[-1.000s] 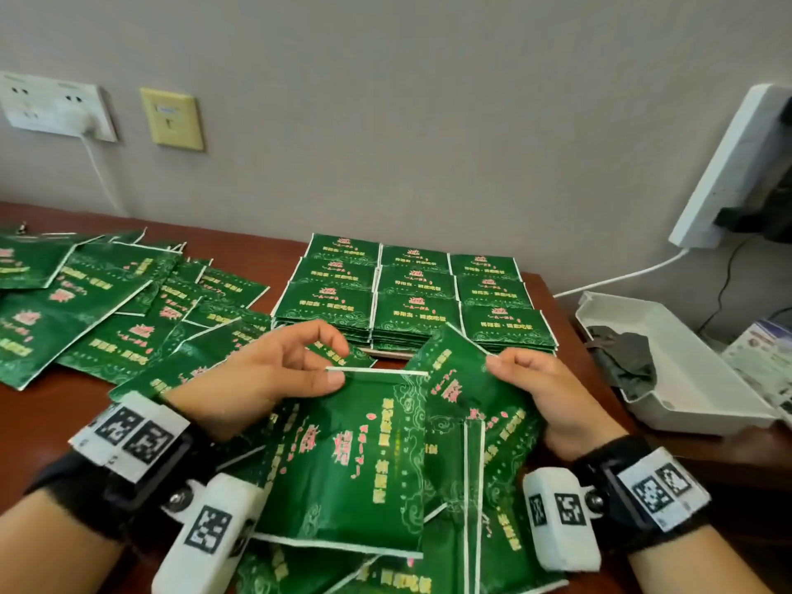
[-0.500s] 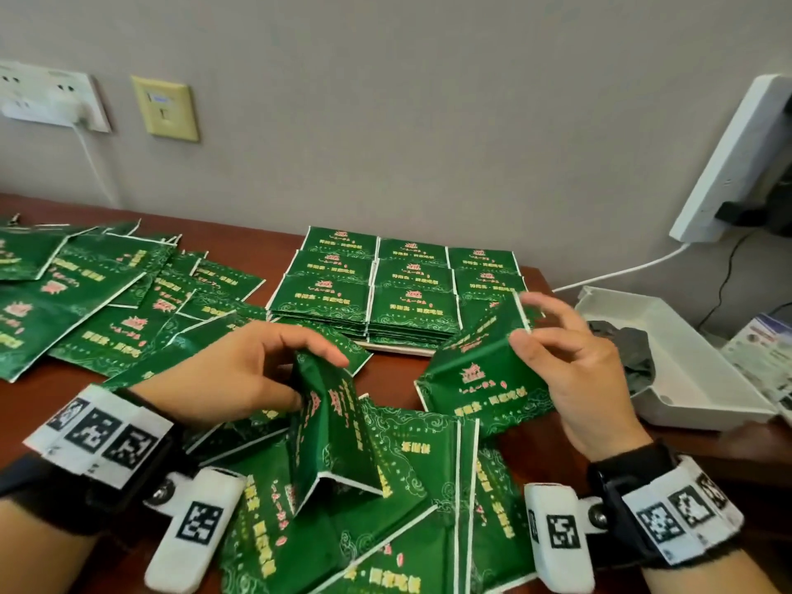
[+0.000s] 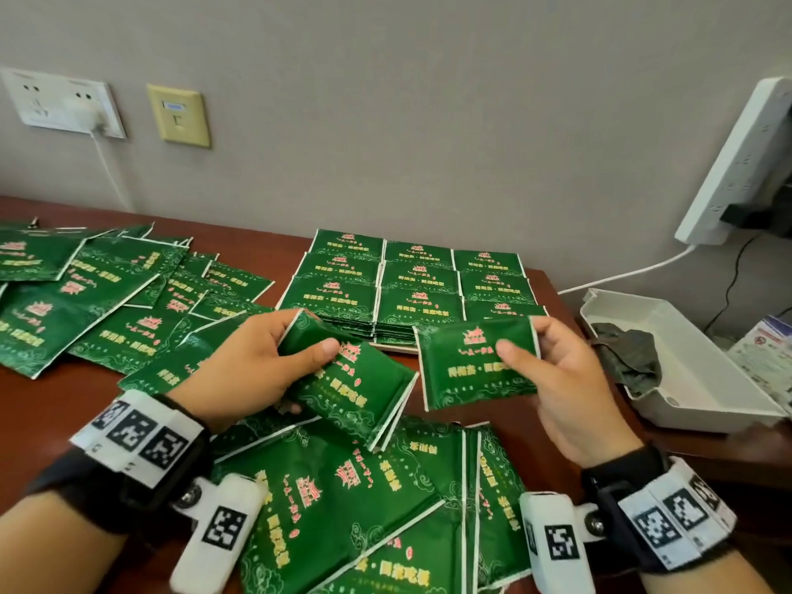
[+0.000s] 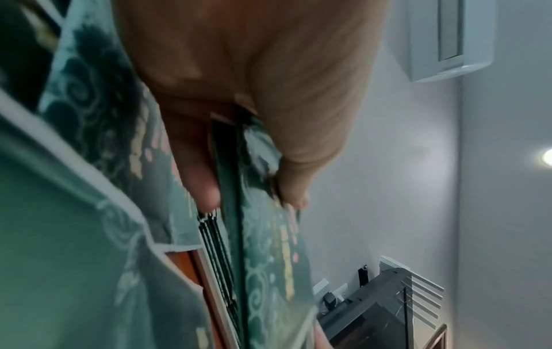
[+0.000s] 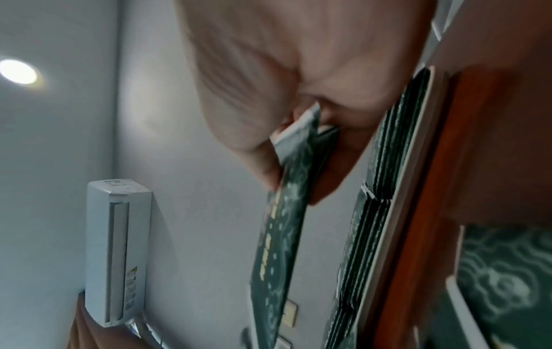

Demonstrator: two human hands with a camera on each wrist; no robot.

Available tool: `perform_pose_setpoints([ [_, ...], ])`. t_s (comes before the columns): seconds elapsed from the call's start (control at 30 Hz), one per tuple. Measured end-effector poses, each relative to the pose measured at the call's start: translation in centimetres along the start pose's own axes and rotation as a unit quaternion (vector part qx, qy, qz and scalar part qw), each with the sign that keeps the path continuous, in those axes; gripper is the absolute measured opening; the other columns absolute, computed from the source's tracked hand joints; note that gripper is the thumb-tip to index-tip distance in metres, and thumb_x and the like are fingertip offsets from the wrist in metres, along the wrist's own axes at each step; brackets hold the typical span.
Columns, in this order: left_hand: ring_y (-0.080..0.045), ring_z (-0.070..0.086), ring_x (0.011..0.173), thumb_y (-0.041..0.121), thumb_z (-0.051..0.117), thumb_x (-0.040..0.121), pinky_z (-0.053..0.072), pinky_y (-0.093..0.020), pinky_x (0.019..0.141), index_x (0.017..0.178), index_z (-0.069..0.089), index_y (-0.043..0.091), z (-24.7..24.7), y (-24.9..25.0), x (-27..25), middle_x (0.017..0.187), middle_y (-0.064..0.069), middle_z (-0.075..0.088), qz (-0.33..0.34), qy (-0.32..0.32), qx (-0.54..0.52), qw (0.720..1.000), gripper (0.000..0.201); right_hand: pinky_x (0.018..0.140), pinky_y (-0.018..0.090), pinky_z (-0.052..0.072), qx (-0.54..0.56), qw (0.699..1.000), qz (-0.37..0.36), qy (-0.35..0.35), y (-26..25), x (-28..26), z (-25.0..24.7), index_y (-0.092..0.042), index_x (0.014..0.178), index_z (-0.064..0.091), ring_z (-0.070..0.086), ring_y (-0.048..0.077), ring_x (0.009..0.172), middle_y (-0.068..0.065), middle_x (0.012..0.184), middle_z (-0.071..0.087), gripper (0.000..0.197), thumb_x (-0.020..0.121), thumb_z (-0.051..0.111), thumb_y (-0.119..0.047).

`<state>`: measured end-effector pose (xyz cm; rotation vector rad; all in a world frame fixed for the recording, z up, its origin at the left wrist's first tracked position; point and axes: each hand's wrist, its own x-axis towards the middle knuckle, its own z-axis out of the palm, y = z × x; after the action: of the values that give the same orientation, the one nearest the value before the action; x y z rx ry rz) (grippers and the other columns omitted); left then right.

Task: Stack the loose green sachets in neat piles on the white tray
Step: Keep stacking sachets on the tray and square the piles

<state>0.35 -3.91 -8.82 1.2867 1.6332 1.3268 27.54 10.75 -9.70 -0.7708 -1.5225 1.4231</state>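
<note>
My left hand point(image 3: 274, 362) pinches a small bunch of green sachets point(image 3: 364, 388) between thumb and fingers, tilted above the loose heap near me; the left wrist view shows the sachets point(image 4: 269, 236) edge-on in that grip. My right hand point(image 3: 553, 379) holds one green sachet point(image 3: 467, 366) by its right edge, face up, just in front of the tray. The white tray point(image 3: 394, 347) is almost hidden under neat sachet piles point(image 3: 415, 285) in a grid of three columns. In the right wrist view the held sachet point(image 5: 280, 224) hangs beside the stacked piles point(image 5: 385, 189).
Loose sachets point(image 3: 98, 310) spread over the brown table at the left, and more loose sachets point(image 3: 355, 508) lie close to me. A white plastic box point(image 3: 694, 379) with dark cloth sits at the right. A power strip point(image 3: 737, 165) leans on the wall.
My right hand has lifted its sachet and turned it level, face up, before the tray. My left hand has gathered its sachets and raised them off the near heap.
</note>
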Motion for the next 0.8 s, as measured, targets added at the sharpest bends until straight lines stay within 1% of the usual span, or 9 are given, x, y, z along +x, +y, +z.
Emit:
perform_pose_setpoints([
  [0.07, -0.014, 0.051, 0.042, 0.025, 0.058, 0.097, 0.044, -0.025, 0.035, 0.105, 0.061, 0.021, 0.3, -0.7, 0.4, 0.066, -0.006, 0.061, -0.011, 0.038, 0.012, 0.999, 0.009, 0.065, 0.035, 0.059, -0.006, 0.998, 0.064, -0.025, 0.4, -0.1, 0.3, -0.008, 0.117, 0.056, 0.072, 0.023, 0.091, 0.012, 0.108, 0.074, 0.035, 0.085, 0.07, -0.003],
  [0.13, -0.017, 0.039, 0.042, 0.028, 0.05, 0.101, 0.038, -0.024, 0.034, 0.112, 0.057, 0.039, 0.1, -1.2, 0.8, 0.071, -0.01, 0.05, -0.028, 0.068, 0.004, 0.997, 0.017, 0.054, 0.029, 0.056, -0.006, 0.994, 0.106, -0.023, 0.8, -0.1, 0.5, -0.011, 0.121, 0.048, 0.071, 0.022, 0.084, 0.012, 0.103, 0.074, 0.042, 0.087, 0.07, -0.001],
  [0.23, -0.02, 0.039, 0.046, 0.03, 0.043, 0.104, 0.04, -0.025, 0.037, 0.115, 0.057, 0.051, -0.1, -1.5, 0.9, 0.08, -0.012, 0.046, -0.043, 0.059, 0.005, 0.997, 0.028, 0.052, 0.03, 0.056, -0.013, 0.993, 0.114, -0.031, 1.2, -0.1, 0.5, -0.022, 0.123, 0.043, 0.07, 0.025, 0.085, 0.014, 0.099, 0.075, 0.049, 0.088, 0.07, 0.0],
  [0.3, -0.024, 0.045, 0.057, 0.03, 0.041, 0.105, 0.044, -0.025, 0.041, 0.106, 0.066, 0.049, 0.1, -1.6, 0.8, 0.089, -0.023, 0.055, -0.053, 0.029, 0.021, 0.998, 0.031, 0.056, 0.032, 0.057, -0.033, 0.993, 0.101, -0.051, 1.1, -0.3, 0.7, -0.031, 0.122, 0.05, 0.072, 0.026, 0.086, 0.014, 0.101, 0.074, 0.047, 0.09, 0.069, -0.001],
  [0.37, -0.025, 0.048, 0.066, 0.028, 0.042, 0.105, 0.046, -0.024, 0.044, 0.097, 0.072, 0.042, 0.3, -1.7, 0.8, 0.101, -0.03, 0.06, -0.061, 0.021, 0.029, 0.997, 0.034, 0.058, 0.033, 0.058, -0.051, 0.994, 0.083, -0.054, 1.2, -0.5, 1.0, -0.026, 0.111, 0.065, 0.071, 0.021, 0.085, 0.01, 0.107, 0.072, 0.031, 0.091, 0.068, -0.002],
  [0.43, -0.026, 0.049, 0.064, 0.022, 0.044, 0.105, 0.047, -0.025, 0.042, 0.099, 0.073, 0.038, 0.3, -1.7, 0.9, 0.095, -0.03, 0.06, -0.064, 0.039, 0.008, 0.997, 0.033, 0.06, 0.033, 0.059, -0.062, 0.995, 0.068, -0.048, 1.5, -0.5, 1.1, -0.019, 0.096, 0.075, 0.067, 0.018, 0.088, 0.005, 0.111, 0.068, 0.017, 0.09, 0.069, -0.004],
  [0.6, -0.028, 0.049, 0.066, 0.016, 0.056, 0.1, 0.05, -0.028, 0.044, 0.107, 0.072, 0.036, 0.3, -0.2, 1.6, 0.092, -0.013, 0.061, -0.046, 0.081, -0.034, 0.995, 0.027, 0.066, 0.034, 0.058, -0.02, 0.998, 0.054, -0.006, 1.2, 0.4, 0.9, -0.021, 0.094, 0.079, 0.067, 0.019, 0.096, -0.002, 0.102, 0.073, 0.017, 0.088, 0.072, -0.007],
  [0.67, -0.026, 0.059, 0.071, 0.008, 0.064, 0.093, 0.055, -0.03, 0.051, 0.111, 0.072, 0.031, 0.2, 1.2, 2.8, 0.105, -0.003, 0.068, -0.035, 0.067, -0.049, 0.996, 0.03, 0.072, 0.033, 0.058, -0.032, 0.999, 0.042, 0.003, 0.4, 1.6, 0.6, -0.024, 0.098, 0.079, 0.069, 0.016, 0.096, -0.006, 0.101, 0.075, 0.024, 0.089, 0.07, -0.004],
  [0.8, -0.017, 0.066, 0.072, -0.002, 0.067, 0.088, 0.062, -0.034, 0.064, 0.115, 0.071, 0.023, 0.2, 4.0, 6.7, 0.113, -0.006, 0.065, -0.031, 0.04, -0.058, 0.997, 0.038, 0.085, 0.04, 0.057, -0.044, 0.998, 0.022, 0.039, -1.6, 6.0, -1.8, -0.02, 0.104, 0.076, 0.073, 0.02, 0.099, 0.001, 0.107, 0.076, 0.028, 0.089, 0.069, 0.002],
])
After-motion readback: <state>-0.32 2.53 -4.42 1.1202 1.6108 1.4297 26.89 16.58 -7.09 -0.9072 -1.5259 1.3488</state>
